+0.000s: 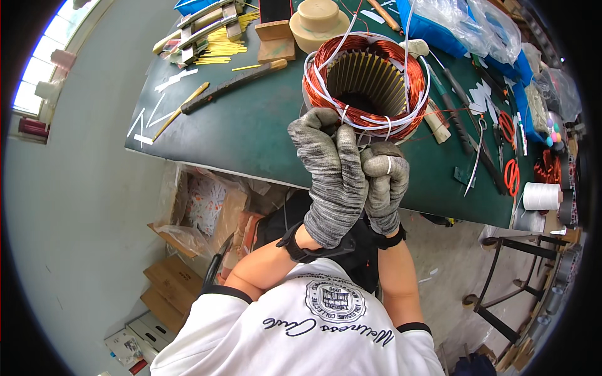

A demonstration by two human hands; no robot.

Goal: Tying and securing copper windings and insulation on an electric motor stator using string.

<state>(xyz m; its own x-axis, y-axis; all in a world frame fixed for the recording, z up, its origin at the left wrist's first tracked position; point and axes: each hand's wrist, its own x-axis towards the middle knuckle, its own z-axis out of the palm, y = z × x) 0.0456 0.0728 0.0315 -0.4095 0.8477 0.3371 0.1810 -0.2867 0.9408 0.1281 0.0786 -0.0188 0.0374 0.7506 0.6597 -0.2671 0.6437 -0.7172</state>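
Observation:
A motor stator [367,78] stands at the table's near edge, its slotted bore facing up and a ring of copper winding [411,78] round its top. White sleeved leads lie along the coils, and small white ties bind the near side. Both my hands wear grey knitted gloves and meet at that near side. My left hand [332,172] is closed, its bent fingers against the winding. Close beside it, my right hand [384,182] is closed too, with a white lacing cord [389,165] looped over a finger. The cord between my fingertips is mostly hidden.
On the green table [251,138], a dark stick [232,88] and a wooden clamp [200,34] lie left. Red-handled scissors [512,177], a white thread spool [542,196] and blue bins [442,28] are right. An open carton [213,203] stands below the table's left side.

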